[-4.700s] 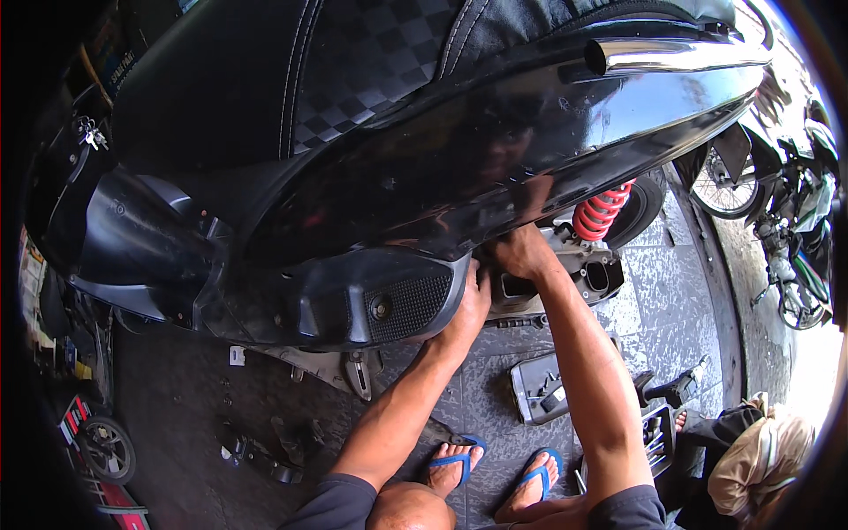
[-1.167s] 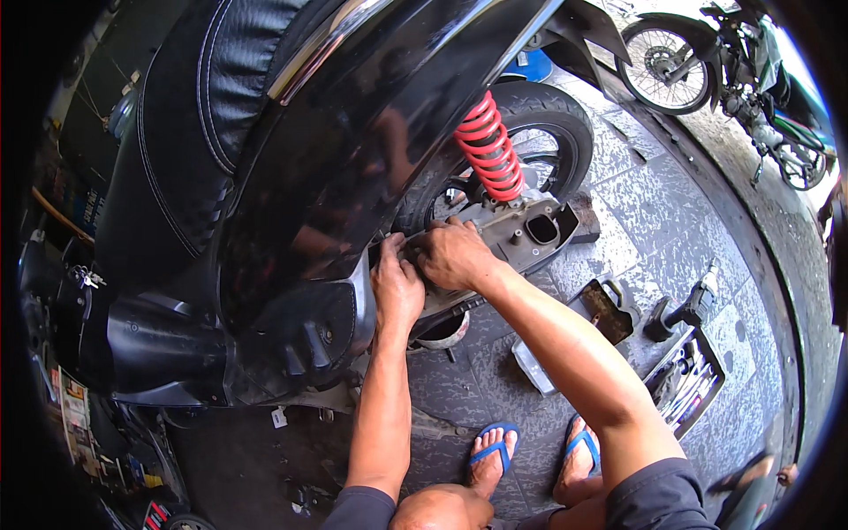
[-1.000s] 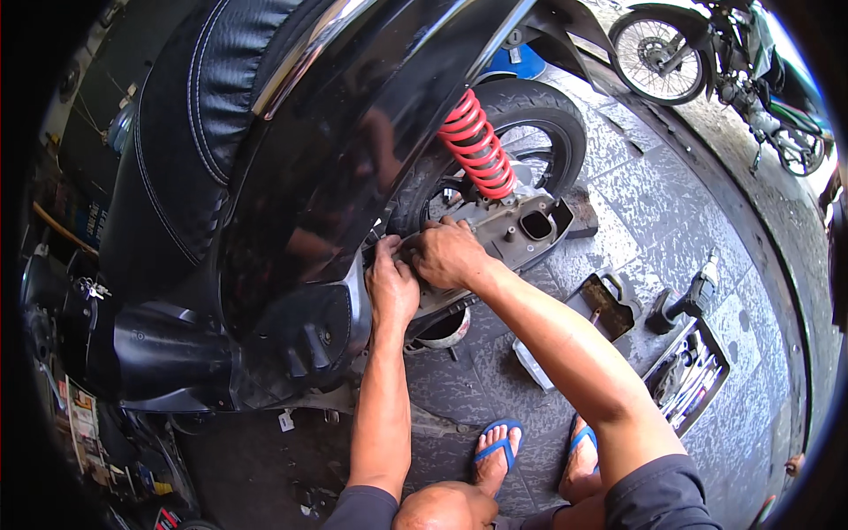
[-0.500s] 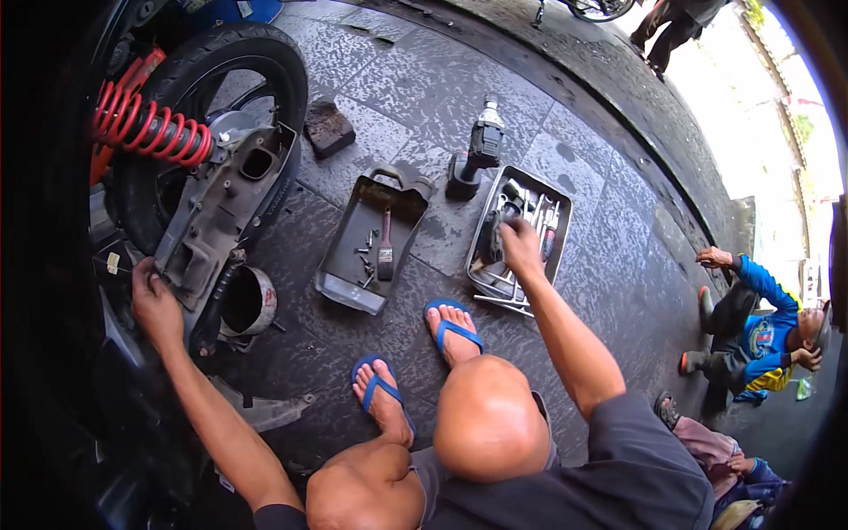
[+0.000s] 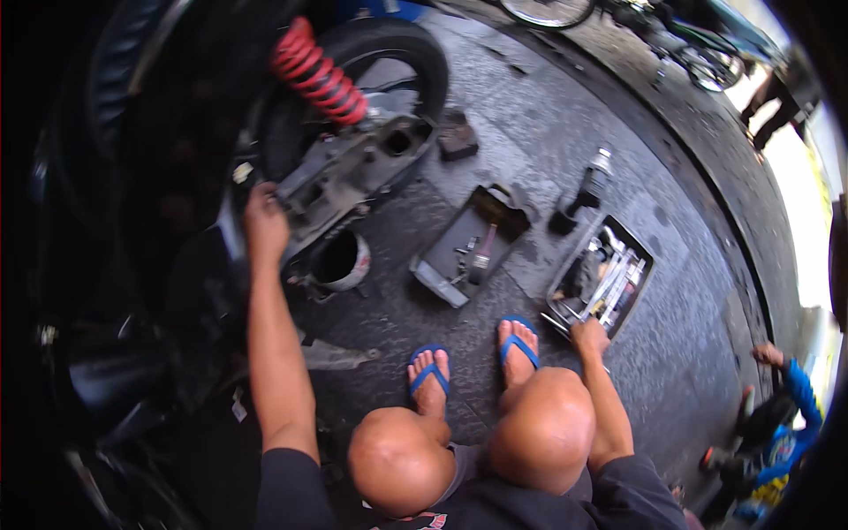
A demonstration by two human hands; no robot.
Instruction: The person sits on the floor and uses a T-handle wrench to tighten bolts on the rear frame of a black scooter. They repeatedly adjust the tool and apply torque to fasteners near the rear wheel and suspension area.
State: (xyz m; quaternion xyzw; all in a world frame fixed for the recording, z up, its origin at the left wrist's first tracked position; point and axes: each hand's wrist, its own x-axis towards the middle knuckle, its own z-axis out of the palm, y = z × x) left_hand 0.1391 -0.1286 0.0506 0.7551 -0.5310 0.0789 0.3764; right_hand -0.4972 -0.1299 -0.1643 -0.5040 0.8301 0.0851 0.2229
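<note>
My left hand (image 5: 267, 221) is at the near end of a grey scooter engine casing (image 5: 340, 185), fingers curled against it; motion blur hides the fingertips. A red coil spring (image 5: 320, 75) and a black-tyred wheel (image 5: 433, 75) adjoin the casing. My right hand (image 5: 590, 337) is closed at the near edge of a metal tool tray (image 5: 652, 265) full of wrenches (image 5: 618, 281) and other tools. A thin metal bar (image 5: 556, 325) sticks out beside that hand; whether the fingers grip it cannot be seen.
Between my hands lies a dark pan (image 5: 439, 281) holding a paintbrush (image 5: 481, 258) and several bolts. A cordless impact wrench (image 5: 587, 190) stands behind the tray. A dark block (image 5: 458, 137) sits by the wheel. A person in blue (image 5: 786, 433) is at the right; motorcycles (image 5: 658, 40) stand beyond.
My view has swung left, so the scene sits further right. My right hand has drawn back from over the tools to the tray's near edge. My left hand stays at the casing.
</note>
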